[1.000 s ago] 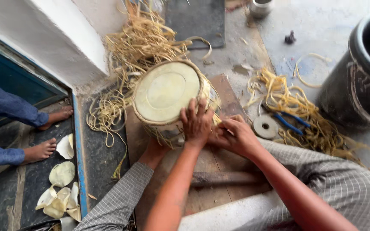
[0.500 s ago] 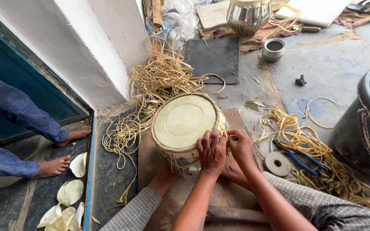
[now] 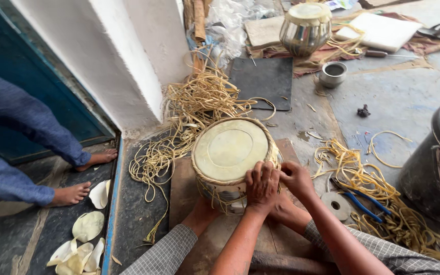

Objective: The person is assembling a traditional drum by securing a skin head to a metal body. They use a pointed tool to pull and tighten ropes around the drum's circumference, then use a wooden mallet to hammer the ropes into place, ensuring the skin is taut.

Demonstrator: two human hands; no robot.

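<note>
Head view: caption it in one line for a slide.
Both hands, left hand and right hand, work the laced rim of a small drum amid loose straw-coloured lacing.

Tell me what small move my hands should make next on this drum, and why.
Probably pull the lacing strap snug at the drum rim: both the left hand and right hand already pinch there, and loose straps trail behind it.

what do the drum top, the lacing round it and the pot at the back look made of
Drum top: probably stretched hide, pale yellowish, matte and smooth. Lacing: seemingly rawhide strips, tan and stiff, like the loose strips piled behind the drum. Pot: metal, polished, with bright mirror reflections on its side.
</note>
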